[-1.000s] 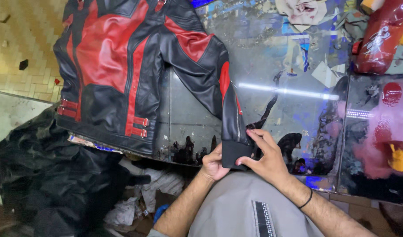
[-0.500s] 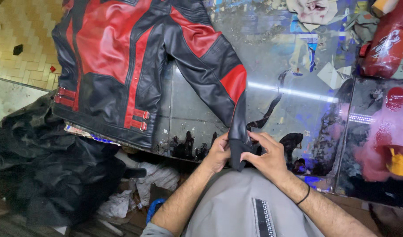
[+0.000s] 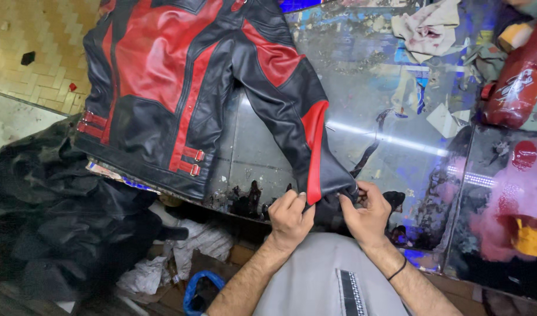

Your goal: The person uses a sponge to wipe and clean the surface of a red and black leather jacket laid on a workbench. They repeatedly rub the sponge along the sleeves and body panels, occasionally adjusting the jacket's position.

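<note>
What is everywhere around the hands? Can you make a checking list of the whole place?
Surface: glossy dark worktable, stained and reflecting light.
Job's things: red and black leather jacket spread flat; its sleeve cuff at the table's near edge.
Clutter: stained rag, paper scraps, red wrapped bundle.
Grippers: left hand and right hand both pinch the cuff.
Cables: nothing seen.
Surroundings: heap of black leather low on the left, tiled floor, blue thing below.

Bare forearms, no sleeves. Thin black band (image 3: 397,270) on right wrist. Grey garment (image 3: 315,281), dark studded strip (image 3: 351,292) down front.
</note>
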